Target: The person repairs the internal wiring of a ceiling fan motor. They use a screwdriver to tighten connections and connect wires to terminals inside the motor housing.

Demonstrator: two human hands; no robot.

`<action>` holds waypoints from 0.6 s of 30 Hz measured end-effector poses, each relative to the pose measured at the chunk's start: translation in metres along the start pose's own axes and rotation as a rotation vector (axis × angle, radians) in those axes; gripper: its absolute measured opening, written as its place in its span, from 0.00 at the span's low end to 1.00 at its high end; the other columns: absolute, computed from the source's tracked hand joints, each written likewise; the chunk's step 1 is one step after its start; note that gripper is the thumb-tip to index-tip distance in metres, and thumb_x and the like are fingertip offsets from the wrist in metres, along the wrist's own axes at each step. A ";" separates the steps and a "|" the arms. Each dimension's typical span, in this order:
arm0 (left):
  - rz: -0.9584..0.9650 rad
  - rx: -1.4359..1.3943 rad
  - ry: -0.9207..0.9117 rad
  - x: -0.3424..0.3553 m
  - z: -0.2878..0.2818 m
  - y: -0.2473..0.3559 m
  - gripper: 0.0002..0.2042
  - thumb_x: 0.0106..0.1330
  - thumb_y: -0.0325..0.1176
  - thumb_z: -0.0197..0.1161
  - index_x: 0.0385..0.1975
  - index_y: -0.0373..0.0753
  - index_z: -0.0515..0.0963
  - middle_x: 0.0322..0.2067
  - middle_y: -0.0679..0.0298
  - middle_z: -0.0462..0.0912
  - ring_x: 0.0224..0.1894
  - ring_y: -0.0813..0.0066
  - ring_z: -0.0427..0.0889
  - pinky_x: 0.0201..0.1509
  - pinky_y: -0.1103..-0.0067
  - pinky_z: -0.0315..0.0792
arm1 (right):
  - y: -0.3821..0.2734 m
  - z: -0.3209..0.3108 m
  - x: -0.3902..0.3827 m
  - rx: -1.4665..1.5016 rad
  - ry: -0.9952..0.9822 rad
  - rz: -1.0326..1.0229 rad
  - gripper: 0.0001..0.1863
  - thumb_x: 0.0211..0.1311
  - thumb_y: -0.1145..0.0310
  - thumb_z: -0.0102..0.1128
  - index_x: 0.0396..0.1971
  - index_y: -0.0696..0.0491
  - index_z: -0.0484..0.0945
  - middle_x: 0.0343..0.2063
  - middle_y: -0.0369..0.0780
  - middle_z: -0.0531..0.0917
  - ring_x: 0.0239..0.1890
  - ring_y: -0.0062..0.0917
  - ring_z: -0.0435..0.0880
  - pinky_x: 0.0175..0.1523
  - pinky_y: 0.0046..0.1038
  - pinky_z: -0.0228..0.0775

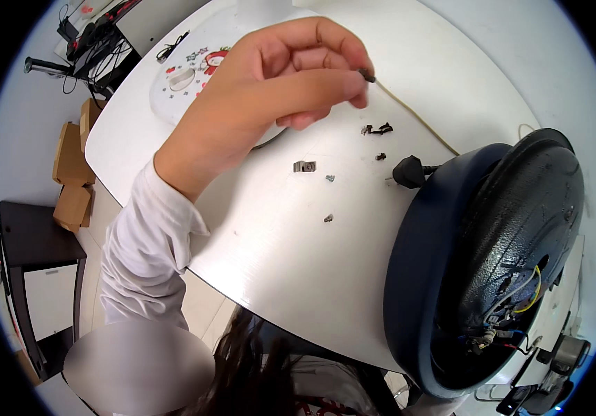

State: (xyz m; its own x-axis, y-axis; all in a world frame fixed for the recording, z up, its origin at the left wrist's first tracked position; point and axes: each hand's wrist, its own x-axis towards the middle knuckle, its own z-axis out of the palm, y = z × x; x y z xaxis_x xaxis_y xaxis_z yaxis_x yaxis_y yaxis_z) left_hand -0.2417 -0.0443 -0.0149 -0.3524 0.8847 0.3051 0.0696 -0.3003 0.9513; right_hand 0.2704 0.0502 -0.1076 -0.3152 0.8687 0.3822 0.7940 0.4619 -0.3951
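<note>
My left hand reaches in over the white table, thumb and fingers pinched together. Between the fingertips is a small dark cable end, and a thin beige cord runs from it toward a round appliance. That dark blue appliance is tipped on its side at the right, its black underside swung open over exposed wires. A black plug rests against its side. Below my hand lie a small metal clip, silvery screws and dark screws. My right hand does not show.
A white lid with a cartoon print lies at the far left of the table, a short black cable beside it. Cardboard boxes and a dark cabinet stand left of the table. A wall borders the far right.
</note>
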 end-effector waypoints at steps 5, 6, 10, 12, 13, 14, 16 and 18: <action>-0.100 -0.060 -0.080 0.001 0.000 0.002 0.10 0.64 0.35 0.60 0.39 0.36 0.77 0.17 0.75 0.68 0.17 0.92 0.60 0.21 0.90 0.53 | -0.002 0.002 0.001 0.003 0.016 0.003 0.22 0.61 0.69 0.57 0.54 0.59 0.70 0.47 0.47 0.73 0.52 0.42 0.74 0.59 0.33 0.63; -0.133 -0.026 -0.088 0.001 0.000 0.002 0.10 0.64 0.35 0.60 0.39 0.36 0.77 0.16 0.76 0.66 0.17 0.92 0.60 0.21 0.90 0.52 | -0.002 0.005 0.003 0.004 0.021 0.003 0.22 0.61 0.69 0.57 0.54 0.59 0.70 0.47 0.47 0.73 0.52 0.42 0.74 0.59 0.33 0.63; -0.191 -0.007 -0.076 0.002 0.005 0.002 0.12 0.64 0.37 0.66 0.39 0.35 0.79 0.15 0.79 0.62 0.17 0.92 0.56 0.21 0.89 0.49 | 0.000 0.008 0.009 0.006 0.026 0.000 0.21 0.61 0.69 0.57 0.54 0.59 0.70 0.47 0.47 0.73 0.52 0.42 0.74 0.58 0.33 0.63; -0.206 -0.042 -0.071 0.002 0.005 0.005 0.14 0.62 0.38 0.69 0.39 0.35 0.80 0.16 0.80 0.63 0.18 0.92 0.56 0.23 0.88 0.49 | 0.001 0.008 0.010 0.006 0.029 0.000 0.21 0.61 0.69 0.57 0.54 0.59 0.70 0.47 0.47 0.73 0.52 0.42 0.74 0.58 0.33 0.63; -0.193 -0.059 -0.078 0.002 0.003 0.002 0.14 0.62 0.38 0.69 0.39 0.35 0.80 0.16 0.80 0.64 0.19 0.92 0.57 0.23 0.88 0.50 | 0.002 0.008 0.011 0.008 0.029 0.002 0.21 0.61 0.69 0.57 0.54 0.59 0.70 0.47 0.47 0.73 0.52 0.42 0.74 0.58 0.33 0.63; -0.181 -0.076 -0.085 0.002 0.002 0.000 0.14 0.62 0.38 0.69 0.39 0.35 0.80 0.17 0.80 0.64 0.19 0.92 0.57 0.23 0.88 0.50 | 0.002 0.009 0.013 0.007 0.032 0.001 0.21 0.61 0.69 0.57 0.54 0.59 0.70 0.47 0.47 0.73 0.52 0.42 0.74 0.58 0.33 0.64; -0.191 -0.094 -0.084 0.001 0.002 -0.002 0.13 0.60 0.35 0.70 0.39 0.35 0.80 0.17 0.79 0.64 0.20 0.92 0.58 0.26 0.90 0.53 | 0.002 0.010 0.015 0.001 0.028 -0.001 0.21 0.61 0.69 0.57 0.54 0.59 0.70 0.47 0.47 0.73 0.52 0.42 0.74 0.58 0.33 0.64; -0.211 -0.098 -0.089 0.001 0.003 0.002 0.12 0.58 0.33 0.71 0.38 0.35 0.80 0.18 0.79 0.64 0.20 0.91 0.60 0.27 0.90 0.55 | 0.002 0.010 0.017 0.001 0.025 -0.004 0.21 0.61 0.69 0.57 0.54 0.59 0.71 0.47 0.47 0.73 0.52 0.42 0.74 0.58 0.33 0.64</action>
State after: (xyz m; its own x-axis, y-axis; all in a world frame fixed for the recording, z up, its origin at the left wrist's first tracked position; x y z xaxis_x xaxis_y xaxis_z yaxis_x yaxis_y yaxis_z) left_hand -0.2386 -0.0432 -0.0128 -0.2658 0.9581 0.1066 -0.0896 -0.1346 0.9868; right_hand 0.2614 0.0674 -0.1108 -0.3053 0.8620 0.4047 0.7924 0.4657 -0.3940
